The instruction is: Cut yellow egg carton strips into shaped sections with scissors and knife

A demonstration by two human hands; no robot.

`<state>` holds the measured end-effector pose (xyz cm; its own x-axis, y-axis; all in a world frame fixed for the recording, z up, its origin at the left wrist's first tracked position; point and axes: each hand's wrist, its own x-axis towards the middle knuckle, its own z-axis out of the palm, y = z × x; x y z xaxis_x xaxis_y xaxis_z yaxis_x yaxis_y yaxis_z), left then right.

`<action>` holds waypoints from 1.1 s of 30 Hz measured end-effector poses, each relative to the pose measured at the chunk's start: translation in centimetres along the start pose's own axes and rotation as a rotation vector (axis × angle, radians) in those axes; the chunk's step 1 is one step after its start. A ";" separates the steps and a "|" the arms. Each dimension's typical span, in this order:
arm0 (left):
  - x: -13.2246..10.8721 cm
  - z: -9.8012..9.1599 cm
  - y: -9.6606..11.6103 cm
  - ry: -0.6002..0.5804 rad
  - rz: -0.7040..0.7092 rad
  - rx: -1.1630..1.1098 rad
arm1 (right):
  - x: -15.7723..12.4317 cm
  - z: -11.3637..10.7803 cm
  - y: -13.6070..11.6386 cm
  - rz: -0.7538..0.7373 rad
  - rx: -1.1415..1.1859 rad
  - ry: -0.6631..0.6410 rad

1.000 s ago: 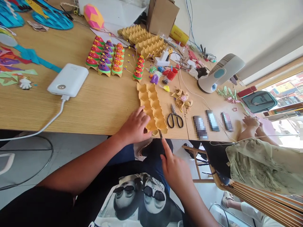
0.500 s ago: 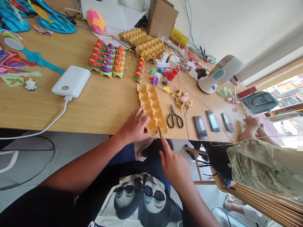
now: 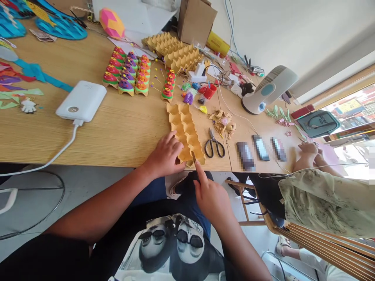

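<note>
A yellow-brown egg carton piece (image 3: pixel 185 125), two cups wide, lies on the wooden table with its near end at the front edge. My left hand (image 3: pixel 168 153) grips its left side near that end, fingers over the rim and thumb at the near corner. In my right hand (image 3: pixel 213 197) is a knife (image 3: pixel 193 157), index finger stretched along its back; the blade touches the carton's near end between the two rows. Most of the handle is hidden in my palm. Black-handled scissors (image 3: pixel 215 144) lie just right of the carton.
Painted egg-carton strips (image 3: pixel 127 76) stand behind, with uncut egg trays (image 3: pixel 175 50) farther back. A white power bank (image 3: pixel 82 101) with its cable lies left. Carton scraps (image 3: pixel 224 121), phones (image 3: pixel 245 155) and a fan (image 3: pixel 268 91) are right. Another person's hands (image 3: pixel 309 150) rest at far right.
The whole view has shifted slightly left. My left hand keeps its hold on the carton, and the knife stays at its near end, barely moved against it.
</note>
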<state>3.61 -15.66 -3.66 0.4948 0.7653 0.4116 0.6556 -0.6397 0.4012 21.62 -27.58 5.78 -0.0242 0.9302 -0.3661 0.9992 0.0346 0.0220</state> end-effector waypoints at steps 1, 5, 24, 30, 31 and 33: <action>0.0 0.0 0.0 0.002 -0.005 0.004 | -0.3 0.1 0.1 0.003 0.002 -0.006; 0.0 -0.1 0.1 -0.003 -0.013 0.018 | -1.9 0.8 0.6 0.026 0.003 -0.019; 0.0 0.1 0.1 0.014 -0.011 0.059 | -1.9 1.3 0.8 0.017 0.022 0.003; 0.1 0.1 -0.2 0.005 0.006 0.000 | -1.6 1.1 0.6 -0.006 0.062 0.007; 0.1 0.2 -0.3 0.005 0.012 -0.004 | -1.3 1.0 0.5 -0.009 0.063 0.013; 0.1 0.4 -0.4 0.008 0.023 -0.001 | -0.5 0.6 0.3 -0.006 0.056 0.018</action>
<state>3.58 -15.32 -4.10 0.5053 0.7495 0.4276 0.6434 -0.6575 0.3921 21.96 -28.27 5.38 -0.0307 0.9365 -0.3493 0.9993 0.0207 -0.0321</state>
